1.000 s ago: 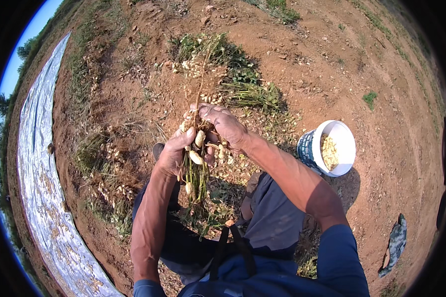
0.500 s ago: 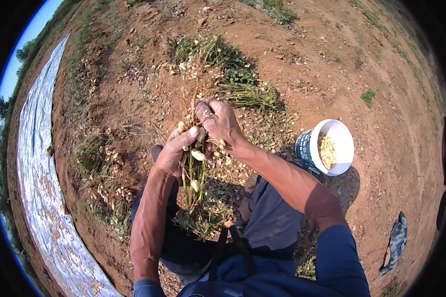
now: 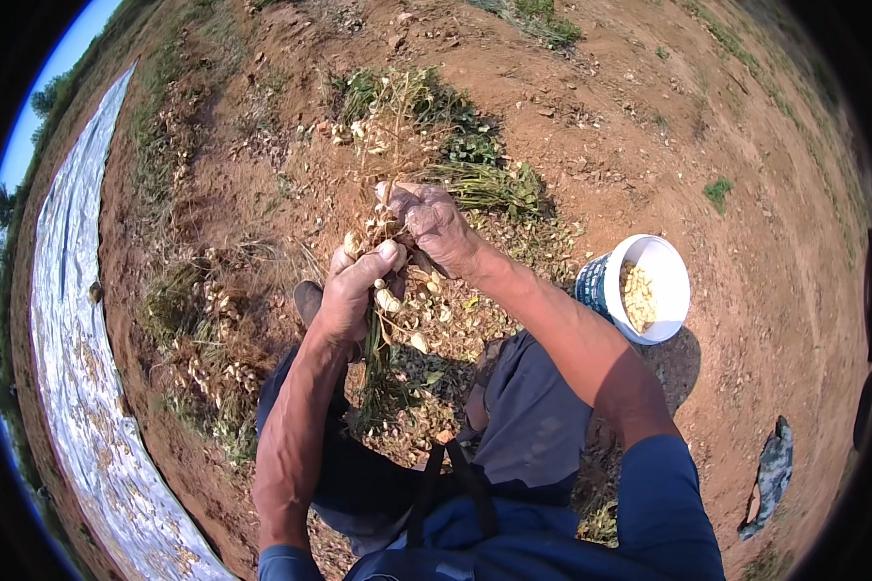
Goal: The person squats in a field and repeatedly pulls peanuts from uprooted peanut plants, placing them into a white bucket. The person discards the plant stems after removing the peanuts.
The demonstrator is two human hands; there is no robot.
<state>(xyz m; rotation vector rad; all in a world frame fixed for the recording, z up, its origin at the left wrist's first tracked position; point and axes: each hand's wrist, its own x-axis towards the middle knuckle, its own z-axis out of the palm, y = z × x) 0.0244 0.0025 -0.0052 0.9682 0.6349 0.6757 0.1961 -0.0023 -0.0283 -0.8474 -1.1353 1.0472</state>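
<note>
My left hand point(image 3: 351, 290) is closed round the peanut plant point(image 3: 370, 363), whose green stems hang below the fist between my knees. Pale pods point(image 3: 388, 300) dangle beside its fingers. Just above it and to the right, my right hand point(image 3: 438, 228) has its fingers closed at the root end of the plant, among pods and brown roots. Its fingertips are partly hidden, so which pod they pinch cannot be seen. Thin roots stick up beyond both hands.
A white bucket point(image 3: 670, 290) with shelled-looking pale peanuts point(image 3: 638, 295) stands to the right. Pulled plants point(image 3: 494, 189) lie ahead; more plants with pods point(image 3: 213, 378) lie at left. A long silvery sheet point(image 3: 73, 320) with scattered pods runs along the far left. A patterned cloth point(image 3: 773, 474) lies at lower right.
The plant has turned in my hands, its stems now hanging farther behind my left hand. My right hand has shifted slightly right and down, its fingers bent over the roots.
</note>
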